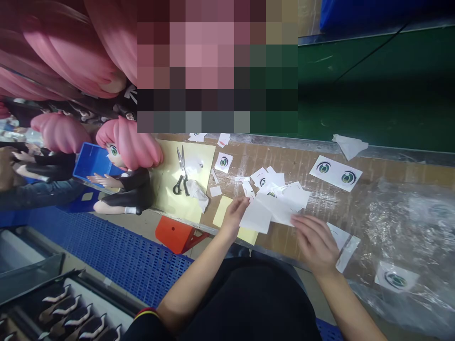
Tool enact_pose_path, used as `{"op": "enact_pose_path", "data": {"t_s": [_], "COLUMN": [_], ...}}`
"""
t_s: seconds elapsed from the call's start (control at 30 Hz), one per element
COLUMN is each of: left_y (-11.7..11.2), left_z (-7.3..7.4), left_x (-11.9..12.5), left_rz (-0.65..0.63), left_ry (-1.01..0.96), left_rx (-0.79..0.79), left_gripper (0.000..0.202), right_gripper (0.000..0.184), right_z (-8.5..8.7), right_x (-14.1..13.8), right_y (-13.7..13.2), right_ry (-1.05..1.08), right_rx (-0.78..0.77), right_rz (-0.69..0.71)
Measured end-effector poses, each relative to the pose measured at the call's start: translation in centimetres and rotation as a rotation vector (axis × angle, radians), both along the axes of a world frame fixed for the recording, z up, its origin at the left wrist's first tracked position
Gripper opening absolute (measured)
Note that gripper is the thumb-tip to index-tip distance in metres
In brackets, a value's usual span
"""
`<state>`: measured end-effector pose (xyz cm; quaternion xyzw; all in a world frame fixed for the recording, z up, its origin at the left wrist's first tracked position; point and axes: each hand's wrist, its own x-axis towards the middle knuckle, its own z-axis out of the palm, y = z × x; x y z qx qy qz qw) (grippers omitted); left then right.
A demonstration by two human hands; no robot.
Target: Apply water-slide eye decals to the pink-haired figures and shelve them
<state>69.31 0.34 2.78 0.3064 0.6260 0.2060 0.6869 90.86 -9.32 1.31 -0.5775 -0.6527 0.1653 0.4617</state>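
Observation:
My left hand [236, 214] pinches the left edge of a white paper sheet [256, 217] on the wooden workbench [320, 199]. My right hand [313, 242] rests fingers-down on the right side of the same loose pile of white paper pieces [284, 196]. Some pieces carry printed green eye decals. A yellow sheet [223, 210] lies under my left hand. Scissors [182, 173] lie shut to the left on a larger yellow sheet.
A pink-haired doll figure [128, 161] lies at the bench's left end beside a blue bin [90, 163]. An eye-decal sheet [336, 174] lies farther back. Clear plastic film [408, 227] covers the right side. An orange stool [176, 234] and blue crates sit below.

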Motion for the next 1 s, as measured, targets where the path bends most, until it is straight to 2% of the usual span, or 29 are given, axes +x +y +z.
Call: {"op": "enact_pose_path", "data": {"t_s": [0.1, 0.23, 0.43, 0.57, 0.63, 0.83, 0.93, 1.0], "left_y": [-0.4, -1.2, -2.5, -3.1, -3.3, -3.6, -3.6, -3.7], "left_z": [-0.1, -0.7, -2.1, -2.4, -2.3, -2.6, -2.5, -1.9], "left_x": [-0.2, -0.9, -1.2, -1.3, -1.4, -1.2, -0.8, -0.4], "left_rz": [0.024, 0.044, 0.040, 0.007, -0.014, -0.076, -0.112, -0.143], "left_ry": [-0.110, -0.144, -0.108, -0.111, -0.107, -0.063, -0.003, 0.043], "left_rx": [-0.176, -0.225, -0.186, -0.192, -0.194, -0.137, -0.066, 0.008], "left_gripper": [0.044, 0.028, 0.022, 0.023, 0.024, 0.025, 0.027, 0.028], "right_gripper": [0.031, 0.030, 0.019, 0.039, 0.041, 0.032, 0.033, 0.038], "right_z": [-1.0, -2.1, -2.5, -3.2, -3.5, -3.9, -4.0, -3.8], "right_x": [0.3, 0.3, -1.5, -2.6, -2.8, -2.4, -2.1, -2.0], "right_y": [-0.3, -1.4, -1.7, -1.2, -1.1, -1.6, -1.7, -1.6], "right_ry": [-0.090, -0.122, -0.117, -0.192, -0.198, -0.062, 0.074, 0.182], "right_rx": [0.049, -0.026, -0.157, -0.270, -0.307, -0.381, -0.479, -0.564], "right_rz": [0.128, 0.211, 0.088, 0.074, 0.087, 0.162, 0.159, 0.132]}}
